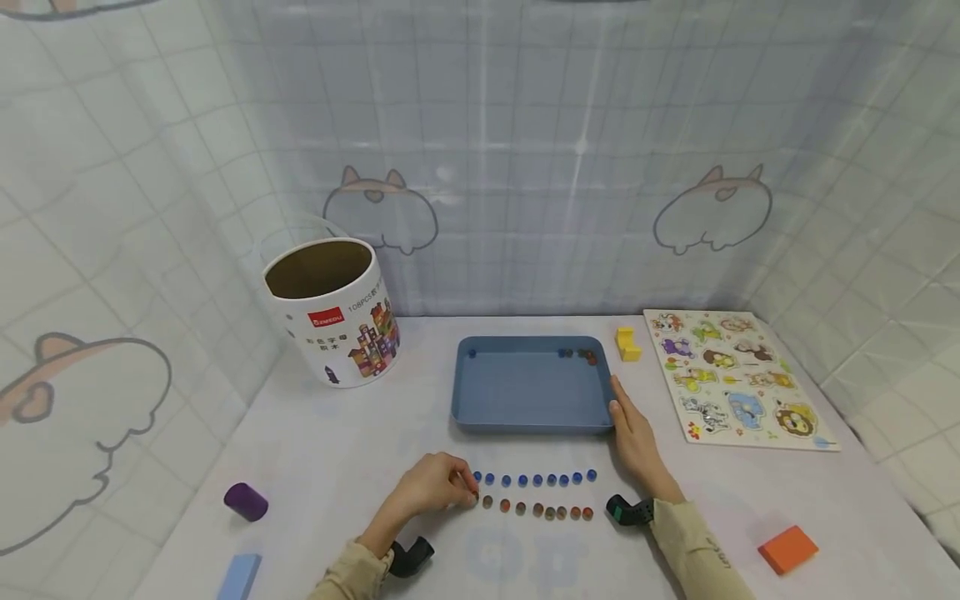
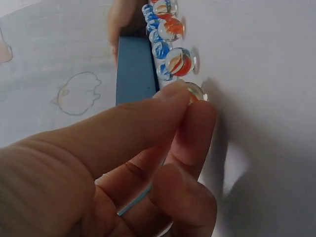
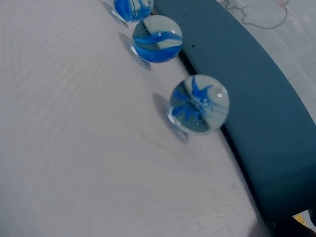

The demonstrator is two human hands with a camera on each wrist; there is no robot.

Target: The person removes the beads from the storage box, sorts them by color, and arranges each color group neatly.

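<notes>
Head view, surface (image 1: 337,450): we see a blue tray (image 1: 525,392) mid-table.
Right hand (image 1: 633,442): fingers released, resting against the tray's right edge.
Left hand (image 1: 427,487): fingers pinching a marble (image 2: 193,91) at the lower marble row's (image 1: 536,510) left end.

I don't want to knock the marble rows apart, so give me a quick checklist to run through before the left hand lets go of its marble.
1. Left hand pinches the marble between thumb and fingers: ok.
2. Marble sits at the left end of the orange row: ok.
3. Marble touches the table: cannot tell.
4. Blue row lies evenly spaced, apart from the orange row: ok.
5. Right hand rests beside the blue tray, clear of both rows: ok.
6. Tray holds a few marbles along its far edge: ok.
</notes>
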